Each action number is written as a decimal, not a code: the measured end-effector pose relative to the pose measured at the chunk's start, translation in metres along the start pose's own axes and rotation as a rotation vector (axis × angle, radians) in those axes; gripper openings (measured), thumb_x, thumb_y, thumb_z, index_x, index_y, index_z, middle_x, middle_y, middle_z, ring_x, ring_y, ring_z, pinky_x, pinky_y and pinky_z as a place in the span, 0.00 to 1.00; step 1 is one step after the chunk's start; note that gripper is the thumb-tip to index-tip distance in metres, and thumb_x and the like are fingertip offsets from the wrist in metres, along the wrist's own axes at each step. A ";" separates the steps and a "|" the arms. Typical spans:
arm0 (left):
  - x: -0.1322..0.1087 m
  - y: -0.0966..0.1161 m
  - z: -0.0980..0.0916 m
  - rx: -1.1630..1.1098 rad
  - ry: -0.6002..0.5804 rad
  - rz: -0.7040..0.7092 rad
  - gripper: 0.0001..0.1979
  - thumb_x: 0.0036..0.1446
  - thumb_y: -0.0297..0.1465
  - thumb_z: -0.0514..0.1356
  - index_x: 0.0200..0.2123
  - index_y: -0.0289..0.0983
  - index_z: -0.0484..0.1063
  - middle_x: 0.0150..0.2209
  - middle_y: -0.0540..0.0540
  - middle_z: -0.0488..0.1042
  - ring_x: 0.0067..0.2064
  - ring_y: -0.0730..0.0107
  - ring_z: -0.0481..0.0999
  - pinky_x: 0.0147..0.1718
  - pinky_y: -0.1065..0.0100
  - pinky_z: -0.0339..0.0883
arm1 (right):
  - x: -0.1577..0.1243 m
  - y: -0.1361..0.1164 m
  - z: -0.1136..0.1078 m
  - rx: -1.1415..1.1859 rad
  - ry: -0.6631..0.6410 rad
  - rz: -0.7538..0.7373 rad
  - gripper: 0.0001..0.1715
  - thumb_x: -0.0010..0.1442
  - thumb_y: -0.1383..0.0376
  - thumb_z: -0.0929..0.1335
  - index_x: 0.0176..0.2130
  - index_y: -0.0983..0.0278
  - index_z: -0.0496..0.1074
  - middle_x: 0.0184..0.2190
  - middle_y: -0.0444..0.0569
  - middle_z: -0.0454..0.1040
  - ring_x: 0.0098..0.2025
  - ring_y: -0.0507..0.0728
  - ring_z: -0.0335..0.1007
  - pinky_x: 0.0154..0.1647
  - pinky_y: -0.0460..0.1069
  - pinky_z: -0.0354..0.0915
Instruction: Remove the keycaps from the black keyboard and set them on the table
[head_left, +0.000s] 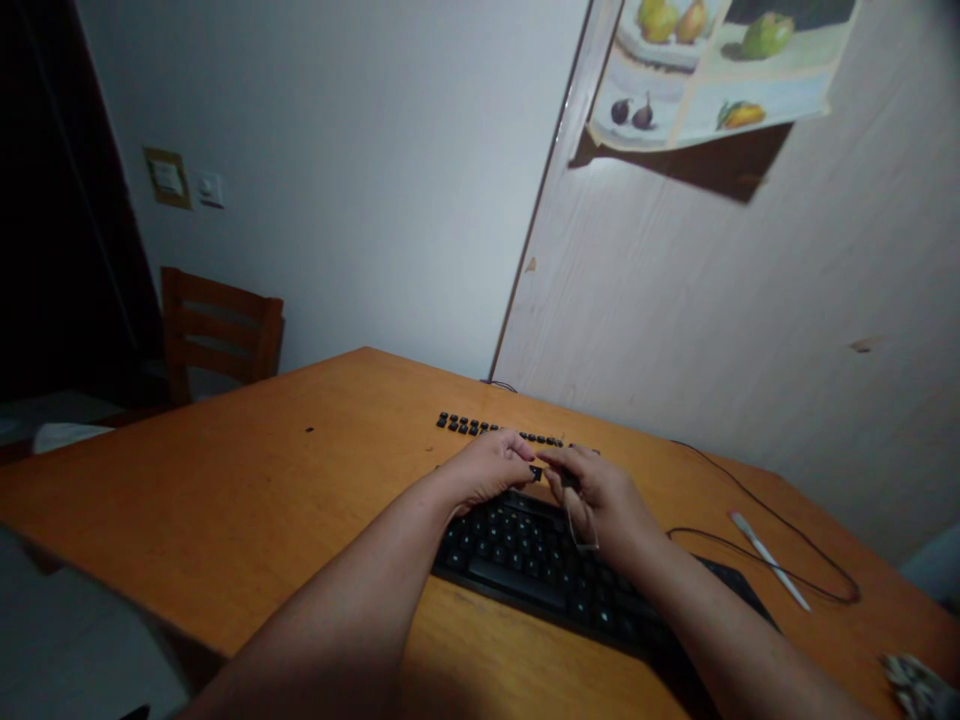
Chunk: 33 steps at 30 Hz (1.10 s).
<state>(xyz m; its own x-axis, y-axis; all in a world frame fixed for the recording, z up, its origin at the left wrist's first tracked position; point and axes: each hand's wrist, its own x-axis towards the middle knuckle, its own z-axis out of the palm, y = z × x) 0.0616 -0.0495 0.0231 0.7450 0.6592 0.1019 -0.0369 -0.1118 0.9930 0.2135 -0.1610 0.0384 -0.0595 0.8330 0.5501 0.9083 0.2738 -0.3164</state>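
A black keyboard (517, 550) lies on the wooden table, partly covered by my forearms and hands. Above its back edge my left hand (491, 468) pinches a small black keycap (535, 473) between thumb and fingers. My right hand (600, 492) is close beside it, fingers curled around a wire keycap puller (583, 535) whose thin loop hangs below the palm; its dark handle is mostly hidden. The right fingertips are near the keycap, but I cannot tell whether they touch it. Behind the hands, loose black keycaps (463, 428) stand in rows.
A white brush (769, 560) lies at the right beside a dark cable (832, 597). One small black piece (309, 430) sits on the left of the table (247, 500). A wooden chair (219, 330) is at the far left, and a crumpled cloth (919, 685) at the right corner.
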 end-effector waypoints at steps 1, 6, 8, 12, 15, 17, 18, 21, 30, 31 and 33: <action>0.000 0.000 0.000 -0.017 -0.001 -0.011 0.13 0.43 0.24 0.59 0.36 0.35 0.66 0.26 0.52 0.69 0.26 0.77 0.67 0.24 0.74 0.56 | 0.000 0.000 -0.001 -0.072 -0.036 -0.020 0.17 0.62 0.61 0.64 0.49 0.58 0.73 0.40 0.51 0.74 0.41 0.57 0.71 0.40 0.50 0.65; -0.001 0.001 0.001 -0.057 -0.019 -0.051 0.16 0.43 0.24 0.60 0.39 0.35 0.65 0.26 0.52 0.69 0.26 0.76 0.69 0.25 0.74 0.59 | -0.001 -0.008 -0.005 -0.281 -0.123 0.022 0.15 0.61 0.59 0.66 0.47 0.58 0.74 0.40 0.51 0.72 0.40 0.58 0.69 0.37 0.49 0.62; -0.001 0.000 0.001 -0.055 -0.017 -0.051 0.17 0.43 0.24 0.60 0.40 0.35 0.65 0.27 0.51 0.70 0.26 0.76 0.70 0.26 0.74 0.60 | 0.001 -0.010 -0.005 -0.309 -0.134 0.025 0.14 0.62 0.59 0.65 0.46 0.58 0.74 0.39 0.51 0.72 0.40 0.58 0.69 0.36 0.49 0.61; 0.002 0.000 -0.005 -0.020 0.108 -0.049 0.15 0.45 0.27 0.61 0.39 0.35 0.66 0.29 0.50 0.71 0.28 0.75 0.70 0.27 0.74 0.61 | 0.012 0.002 -0.002 -0.328 -0.151 0.095 0.14 0.61 0.59 0.65 0.45 0.56 0.75 0.38 0.50 0.73 0.35 0.55 0.69 0.32 0.47 0.58; 0.005 0.002 -0.013 0.024 0.292 -0.063 0.10 0.46 0.27 0.60 0.35 0.34 0.67 0.27 0.49 0.70 0.27 0.76 0.69 0.25 0.75 0.59 | 0.028 0.025 0.003 -0.351 -0.178 0.177 0.14 0.60 0.59 0.66 0.45 0.57 0.76 0.38 0.49 0.73 0.33 0.55 0.68 0.30 0.48 0.56; 0.007 0.004 -0.019 0.059 0.390 -0.077 0.06 0.46 0.28 0.58 0.31 0.35 0.67 0.25 0.50 0.68 0.25 0.76 0.67 0.23 0.75 0.56 | 0.039 0.041 0.008 -0.374 -0.189 0.224 0.16 0.60 0.58 0.66 0.45 0.58 0.77 0.38 0.50 0.74 0.34 0.56 0.69 0.30 0.48 0.56; 0.007 0.004 -0.021 0.085 0.428 -0.077 0.05 0.46 0.28 0.57 0.30 0.35 0.67 0.24 0.50 0.68 0.25 0.76 0.67 0.22 0.75 0.55 | 0.044 0.048 0.011 -0.385 -0.202 0.245 0.15 0.60 0.58 0.66 0.45 0.58 0.77 0.38 0.50 0.75 0.35 0.56 0.69 0.31 0.48 0.57; 0.009 0.001 -0.028 0.220 0.499 -0.059 0.03 0.47 0.29 0.56 0.27 0.35 0.67 0.23 0.50 0.67 0.25 0.75 0.66 0.22 0.74 0.53 | 0.055 0.064 0.022 -0.406 -0.235 0.289 0.15 0.59 0.61 0.66 0.43 0.59 0.78 0.38 0.51 0.75 0.38 0.56 0.70 0.33 0.47 0.57; 0.016 -0.010 -0.037 0.390 0.507 -0.065 0.03 0.48 0.30 0.57 0.26 0.36 0.69 0.19 0.51 0.65 0.23 0.74 0.63 0.22 0.73 0.50 | 0.062 0.082 0.057 -0.458 -0.212 0.322 0.16 0.60 0.60 0.65 0.43 0.60 0.78 0.38 0.54 0.74 0.36 0.57 0.69 0.32 0.48 0.56; 0.016 -0.011 -0.037 0.394 0.503 -0.067 0.03 0.48 0.30 0.57 0.26 0.36 0.69 0.20 0.51 0.65 0.23 0.74 0.63 0.22 0.72 0.50 | 0.063 0.082 0.059 -0.459 -0.220 0.321 0.16 0.60 0.60 0.65 0.43 0.60 0.78 0.39 0.54 0.74 0.36 0.57 0.69 0.32 0.48 0.56; 0.016 -0.011 -0.037 0.400 0.496 -0.070 0.04 0.48 0.30 0.57 0.26 0.36 0.69 0.21 0.51 0.67 0.24 0.73 0.64 0.22 0.73 0.49 | 0.066 0.083 0.060 -0.457 -0.242 0.321 0.16 0.59 0.60 0.65 0.44 0.60 0.78 0.39 0.54 0.74 0.37 0.57 0.69 0.32 0.47 0.57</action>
<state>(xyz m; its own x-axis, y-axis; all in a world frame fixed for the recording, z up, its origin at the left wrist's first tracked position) 0.0493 -0.0107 0.0161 0.3365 0.9301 0.1474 0.3237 -0.2613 0.9094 0.2602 -0.0547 0.0019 0.2033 0.9401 0.2735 0.9790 -0.1989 -0.0437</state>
